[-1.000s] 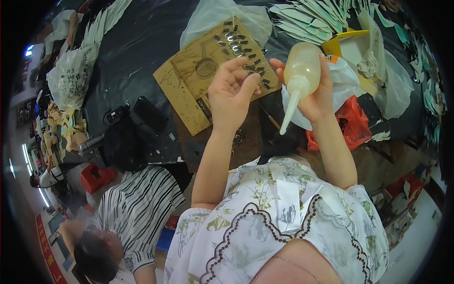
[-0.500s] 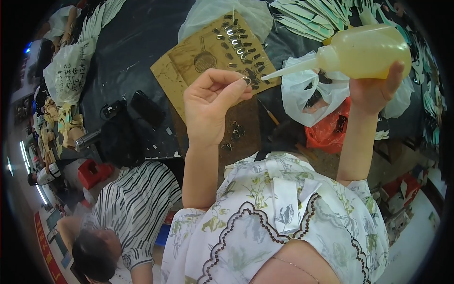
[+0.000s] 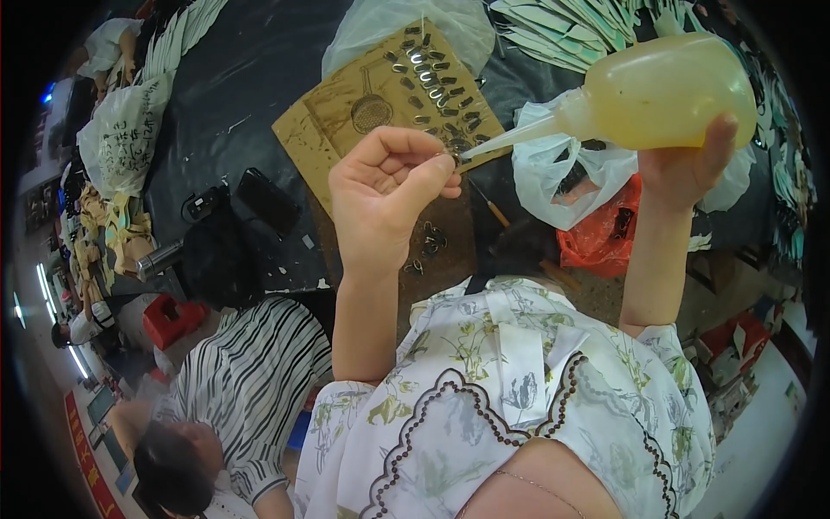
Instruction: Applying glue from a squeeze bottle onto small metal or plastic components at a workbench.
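The right hand (image 3: 687,164) grips a yellowish squeeze bottle (image 3: 666,91) tipped sideways — nozzle touching a small metal piece (image 3: 451,157) pinched in the left hand (image 3: 389,195), above the cardboard sheet (image 3: 380,95).

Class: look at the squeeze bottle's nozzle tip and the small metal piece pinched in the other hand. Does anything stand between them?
Nothing visible does. The right hand tilts the squeeze bottle so its nozzle tip reaches the small metal piece pinched in the left hand.

Bare dark table (image 3: 233,95) lies open at ten o'clock of the raised left hand (image 3: 389,186), while the cardboard sheet (image 3: 346,112) at twelve, white bag (image 3: 553,173) at three and black pouch (image 3: 268,201) at nine crowd it.
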### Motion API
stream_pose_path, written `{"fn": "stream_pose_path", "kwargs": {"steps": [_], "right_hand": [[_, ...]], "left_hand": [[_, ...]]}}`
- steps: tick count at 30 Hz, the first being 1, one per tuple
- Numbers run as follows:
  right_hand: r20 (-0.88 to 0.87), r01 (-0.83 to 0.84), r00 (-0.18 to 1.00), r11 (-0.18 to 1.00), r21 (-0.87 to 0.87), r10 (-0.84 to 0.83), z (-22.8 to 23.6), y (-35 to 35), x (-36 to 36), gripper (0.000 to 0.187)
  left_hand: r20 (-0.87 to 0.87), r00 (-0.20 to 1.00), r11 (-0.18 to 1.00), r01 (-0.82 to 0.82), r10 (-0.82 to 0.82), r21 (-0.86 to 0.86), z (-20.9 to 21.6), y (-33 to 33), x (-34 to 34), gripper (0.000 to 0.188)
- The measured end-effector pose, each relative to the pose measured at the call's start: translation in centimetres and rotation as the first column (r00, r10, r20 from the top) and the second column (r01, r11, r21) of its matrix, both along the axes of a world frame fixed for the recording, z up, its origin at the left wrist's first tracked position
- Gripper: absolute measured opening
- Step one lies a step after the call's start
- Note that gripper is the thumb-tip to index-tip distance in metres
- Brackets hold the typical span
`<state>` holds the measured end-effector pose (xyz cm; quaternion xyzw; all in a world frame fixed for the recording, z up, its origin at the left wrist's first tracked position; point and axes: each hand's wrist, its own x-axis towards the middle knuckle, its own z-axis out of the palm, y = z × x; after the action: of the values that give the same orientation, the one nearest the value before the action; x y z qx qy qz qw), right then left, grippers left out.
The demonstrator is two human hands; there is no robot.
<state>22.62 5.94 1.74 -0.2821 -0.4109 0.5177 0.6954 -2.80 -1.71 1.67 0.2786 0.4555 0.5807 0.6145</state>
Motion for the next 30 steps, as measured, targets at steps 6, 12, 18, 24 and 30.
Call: {"fn": "stream_pose_path", "kwargs": {"steps": [6, 12, 18, 24, 30], "right_hand": [[0.056, -0.003, 0.998, 1.000, -0.019, 0.004, 0.0, 0.0, -0.3, 0.058], [0.020, 0.078, 0.997, 0.993, -0.085, -0.076, -0.5, 0.3, -0.5, 0.060], [0.065, 0.013, 0.998, 0.990, -0.141, -0.004, -0.8, 0.1, 0.2, 0.054], [-0.117, 0.121, 0.983, 0.977, -0.174, -0.143, 0.5, 0.4, -0.8, 0.050], [0.014, 0.093, 0.996, 0.994, -0.057, -0.092, 0.1, 0.3, -0.4, 0.051]], "left_hand": [[0.027, 1.000, 1.000, -0.003, 0.003, -0.010, -0.2, 0.1, -0.3, 0.010], [0.056, 0.998, 1.000, 0.001, 0.000, -0.016, -0.3, 0.3, -0.4, 0.011], [-0.083, 0.996, 0.996, -0.029, 0.036, 0.087, -0.5, 0.1, 0.1, 0.011], [-0.570, 0.776, 0.874, 0.049, 0.271, 0.483, -1.1, 0.0, 0.2, 0.014], [-0.603, 0.733, 0.860, 0.047, 0.315, 0.507, -0.8, -0.1, 0.5, 0.014]]}}
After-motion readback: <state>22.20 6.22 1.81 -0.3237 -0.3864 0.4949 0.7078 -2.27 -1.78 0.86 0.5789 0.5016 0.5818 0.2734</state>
